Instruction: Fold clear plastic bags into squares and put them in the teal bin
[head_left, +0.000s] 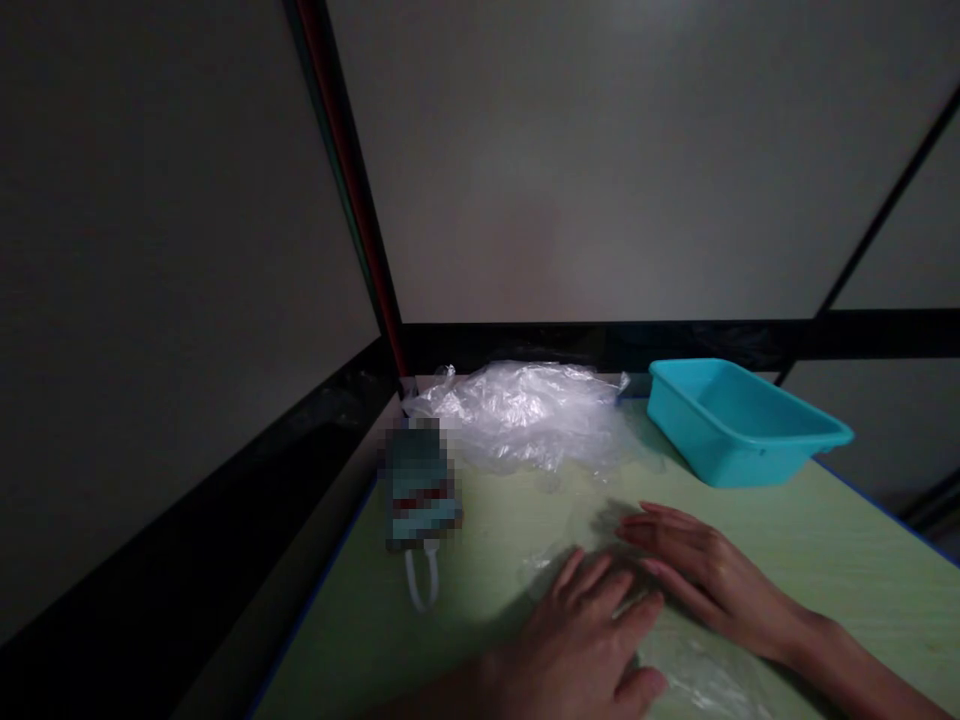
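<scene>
Two hands (pixel 637 610) flat on clear, wrinkled plastic sheet (pixel 675 670).

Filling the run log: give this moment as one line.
left hand: flat on clear bag | right hand: flat on bag | nearby: blue tub, plastic heap

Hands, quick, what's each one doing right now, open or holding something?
Left hand: open, flat on the clear plastic sheet, holding nothing.
Right hand: open, fingers spread flat on the same sheet, holding nothing.

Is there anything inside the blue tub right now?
No, the blue tub at the table's far right shows only its bare inner walls, with nothing visible inside.
</scene>
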